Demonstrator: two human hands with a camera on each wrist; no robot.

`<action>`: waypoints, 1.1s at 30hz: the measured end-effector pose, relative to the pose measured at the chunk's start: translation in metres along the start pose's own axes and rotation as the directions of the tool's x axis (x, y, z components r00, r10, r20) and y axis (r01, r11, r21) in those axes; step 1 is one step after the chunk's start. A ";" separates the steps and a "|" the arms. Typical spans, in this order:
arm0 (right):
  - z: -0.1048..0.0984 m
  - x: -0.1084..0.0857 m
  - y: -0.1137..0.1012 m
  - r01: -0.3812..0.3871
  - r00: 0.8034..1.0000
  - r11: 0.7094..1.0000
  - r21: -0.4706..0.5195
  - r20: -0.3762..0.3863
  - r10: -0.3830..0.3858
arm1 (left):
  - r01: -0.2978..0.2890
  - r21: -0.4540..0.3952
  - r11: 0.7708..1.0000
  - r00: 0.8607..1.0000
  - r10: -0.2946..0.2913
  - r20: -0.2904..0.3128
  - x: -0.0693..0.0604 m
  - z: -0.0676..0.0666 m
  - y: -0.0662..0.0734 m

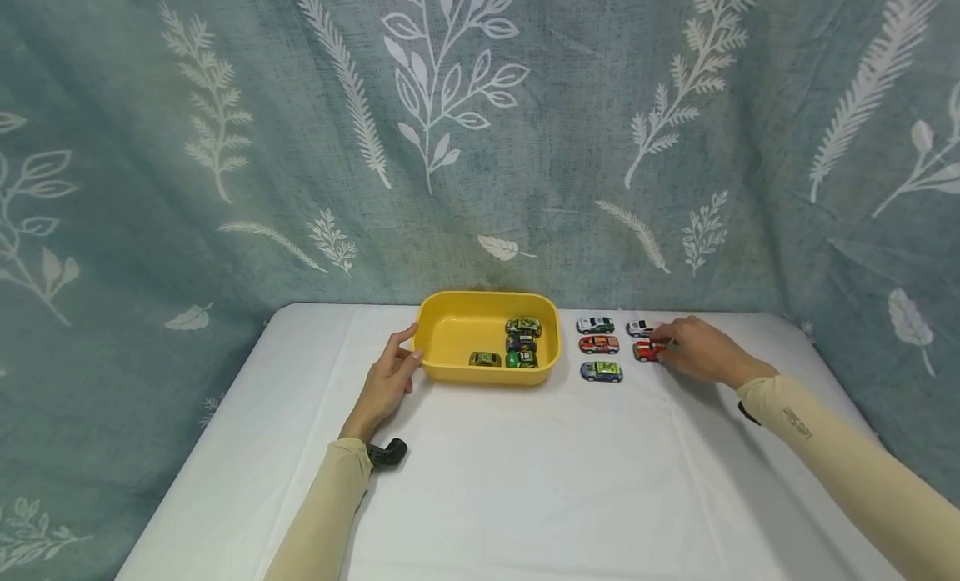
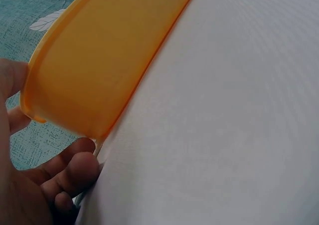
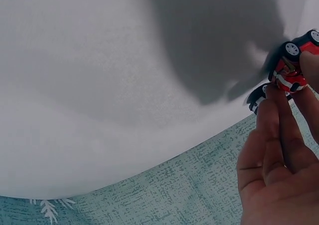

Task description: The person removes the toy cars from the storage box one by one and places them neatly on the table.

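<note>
At the left end of a yellow plastic tray [image 1: 480, 376], my left hand [image 1: 384, 385] holds the rim with thumb and finger. The left wrist view shows the tray's outer wall [image 2: 99, 60] close up, with the other fingers curled below it. My right hand [image 1: 701, 348] pinches a small red toy car [image 1: 642, 351] at the right of the table. The car's wheels and one end show between the fingertips in the right wrist view, while the fingers cover part of its body. Just behind it stands a white toy car [image 1: 640, 328], partly hidden by the hand.
Several toy cars, including a green one [image 1: 521, 359], lie in the tray's right part. Between tray and right hand stand a white-and-green car [image 1: 596, 325], a red-orange car [image 1: 599, 344] and a blue-green car [image 1: 602, 371] in a column. A leaf-patterned curtain [image 1: 450, 214] hangs behind the white-covered table [image 1: 510, 473].
</note>
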State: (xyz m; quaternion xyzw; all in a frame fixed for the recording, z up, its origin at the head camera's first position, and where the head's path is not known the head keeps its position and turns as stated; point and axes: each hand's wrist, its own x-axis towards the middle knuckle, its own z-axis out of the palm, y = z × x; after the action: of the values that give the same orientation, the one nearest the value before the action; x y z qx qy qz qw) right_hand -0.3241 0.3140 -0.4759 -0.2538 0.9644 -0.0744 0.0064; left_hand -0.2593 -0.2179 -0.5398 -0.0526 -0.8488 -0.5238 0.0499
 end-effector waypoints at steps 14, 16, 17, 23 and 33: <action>-0.019 0.013 -0.014 -0.026 0.996 0.984 0.178 -0.083 0.041 | 0.020 0.001 1.000 1.000 -0.020 -0.001 -0.001 -0.003 -0.001; -0.022 0.020 -0.025 -0.028 0.993 0.979 0.204 -0.105 0.051 | 0.024 -0.006 1.000 1.000 -0.024 0.005 -0.001 -0.003 -0.002; -0.023 0.024 -0.031 -0.020 0.992 0.976 0.215 -0.118 0.046 | 0.024 -0.009 1.000 1.000 -0.024 0.005 -0.001 -0.003 -0.002; -0.035 0.052 -0.078 0.046 0.988 0.960 0.278 -0.153 -0.003 | 0.027 -0.032 0.999 1.000 -0.027 0.011 0.000 -0.003 -0.002; -0.057 0.097 -0.154 0.160 0.984 0.924 0.347 0.018 -0.178 | 0.020 -0.030 0.999 1.000 -0.020 0.010 0.001 -0.003 0.001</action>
State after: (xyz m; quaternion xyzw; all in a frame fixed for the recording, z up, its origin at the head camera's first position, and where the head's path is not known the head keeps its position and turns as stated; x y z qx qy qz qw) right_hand -0.3361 0.1420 -0.3941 -0.3327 0.9106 -0.2356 0.0679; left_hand -0.2603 -0.2201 -0.5379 -0.0475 -0.8415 -0.5367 0.0399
